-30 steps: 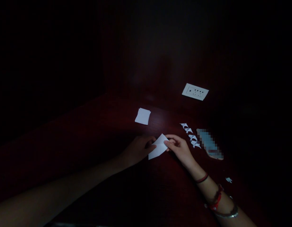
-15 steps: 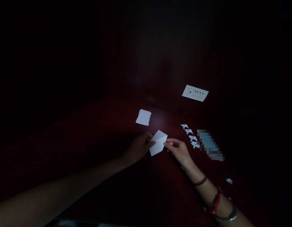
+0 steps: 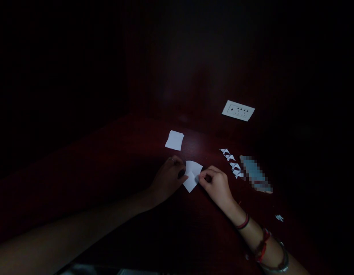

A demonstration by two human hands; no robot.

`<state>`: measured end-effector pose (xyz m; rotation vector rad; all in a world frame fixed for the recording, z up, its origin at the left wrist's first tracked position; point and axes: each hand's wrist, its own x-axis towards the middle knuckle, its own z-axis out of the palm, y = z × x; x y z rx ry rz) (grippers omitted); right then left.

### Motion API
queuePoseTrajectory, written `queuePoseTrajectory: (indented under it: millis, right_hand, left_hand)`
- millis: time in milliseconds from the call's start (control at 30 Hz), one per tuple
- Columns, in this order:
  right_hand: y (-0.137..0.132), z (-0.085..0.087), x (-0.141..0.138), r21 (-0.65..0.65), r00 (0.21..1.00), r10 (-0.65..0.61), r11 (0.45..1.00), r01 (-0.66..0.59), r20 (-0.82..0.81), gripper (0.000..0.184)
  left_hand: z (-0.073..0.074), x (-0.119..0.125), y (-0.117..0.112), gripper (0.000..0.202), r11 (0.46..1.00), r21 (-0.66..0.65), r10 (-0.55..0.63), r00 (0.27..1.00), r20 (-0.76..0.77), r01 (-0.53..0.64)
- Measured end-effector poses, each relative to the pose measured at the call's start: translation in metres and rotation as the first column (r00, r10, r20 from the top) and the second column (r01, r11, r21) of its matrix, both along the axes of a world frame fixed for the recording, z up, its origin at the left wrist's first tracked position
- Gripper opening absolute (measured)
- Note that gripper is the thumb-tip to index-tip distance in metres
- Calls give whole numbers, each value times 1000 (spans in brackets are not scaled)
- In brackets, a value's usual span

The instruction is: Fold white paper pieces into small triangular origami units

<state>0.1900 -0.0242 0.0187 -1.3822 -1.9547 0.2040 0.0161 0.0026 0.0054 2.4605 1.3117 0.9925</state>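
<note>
Between my two hands is a small white sheet of paper, creased across the middle, with one corner pointing towards me. My left hand pinches its left edge, the thumb at the paper and the fingers curled. On the opposite edge, the thumb and forefinger of my right hand are closed on the paper. A stack of white paper squares lies on the dark red table beyond my left hand. Several folded paper pieces lie in a slanting row to the right of my right hand.
A pixelated, phone-like flat object lies right of the folded pieces. Small white scraps lie nearer me on the right. A white wall socket sits on the dark wall at the back. Bracelets circle my right forearm.
The paper has turned between my hands, and its corner now points towards me. My left fingers have curled more, and my right fingers have drawn in closer to the thumb.
</note>
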Motion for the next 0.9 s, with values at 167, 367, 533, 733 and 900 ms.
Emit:
queuePoseTrajectory:
  millis: [167,367,533,733,900]
  right_hand:
    - [1,-4,1,-39,994,82,996,-80,71,13]
    - [1,-5,4,-114,971,212,973,-200,107,16]
    - [2,-5,7,-158,953,279,953,-260,115,17]
    - [2,-6,9,-179,923,349,930,-320,162,17]
    - [0,-4,10,-199,895,377,921,-335,240,16]
  left_hand:
    - [-3,-1,-2,7,994,-19,-113,986,-126,112]
    - [-5,-3,-6,9,987,-35,-161,958,-236,158]
    - [-9,-5,-6,19,974,-71,-225,942,-249,214]
    - [-6,-11,-1,23,954,-120,-297,927,-229,276]
    - [-5,-16,7,19,934,-174,-342,921,-185,312]
